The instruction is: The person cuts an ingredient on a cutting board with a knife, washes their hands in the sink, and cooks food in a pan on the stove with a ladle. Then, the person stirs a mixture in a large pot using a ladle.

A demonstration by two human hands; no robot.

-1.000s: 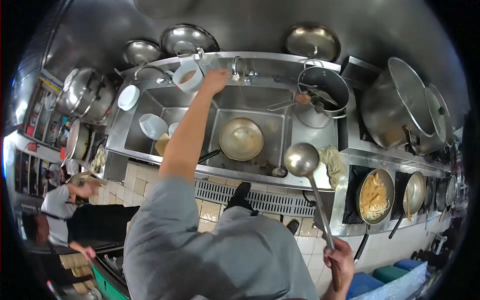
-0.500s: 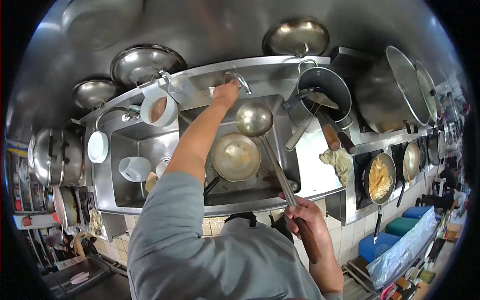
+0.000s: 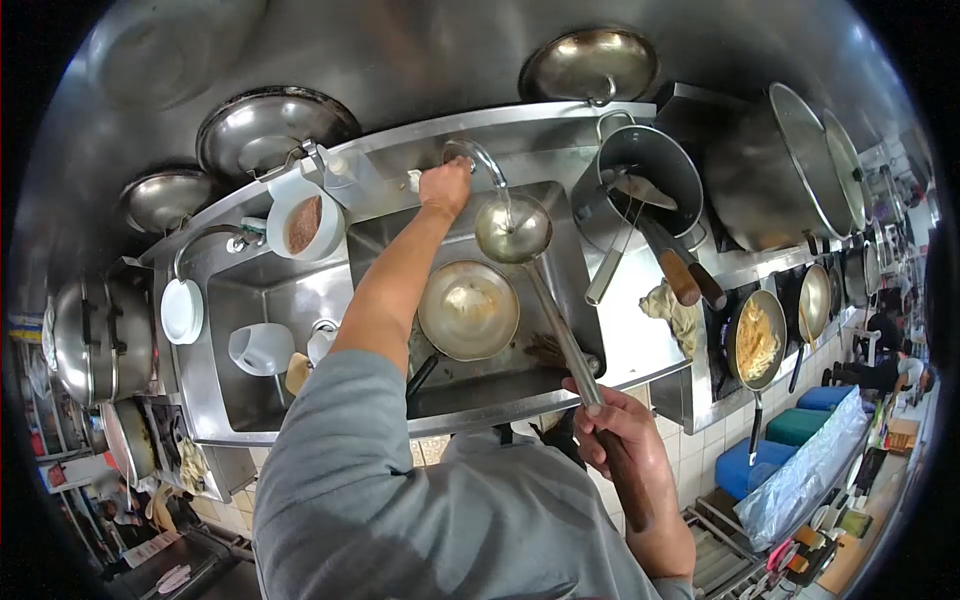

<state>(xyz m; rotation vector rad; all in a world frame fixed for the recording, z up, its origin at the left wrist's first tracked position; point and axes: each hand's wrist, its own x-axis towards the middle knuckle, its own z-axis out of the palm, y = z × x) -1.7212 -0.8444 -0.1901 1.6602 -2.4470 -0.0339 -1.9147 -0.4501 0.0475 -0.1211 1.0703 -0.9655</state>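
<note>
Sink of grey steel with two rectangular basins [image 3: 470, 386]. Long silver metal ladle [image 3: 561, 325], brown wooden handle, round bowl over the right basin. Shallow round dull-silver pan [image 3: 466, 325] below, on that basin's floor. Curved chrome tap [image 3: 488, 160], clear water [image 3: 508, 208] running into the ladle's bowl. Right hand [image 3: 622, 432] clamped round the wooden handle; left hand [image 3: 445, 187] at the tap, grip unclear; hands well apart.

Ladle [image 3: 558, 322] moved: bowl [image 3: 520, 246], up ahead of the right hand's [image 3: 615, 430] grip, now under the faucet spout [image 3: 490, 162]. 1 s ago it was out by the cloth [image 3: 672, 318]; 0.5 s ago, just short of the spout. Water [image 3: 508, 210] now running into it. Spout outlet swung away from left hand [image 3: 446, 186], toward the ladle side, since 1 s ago.
</note>
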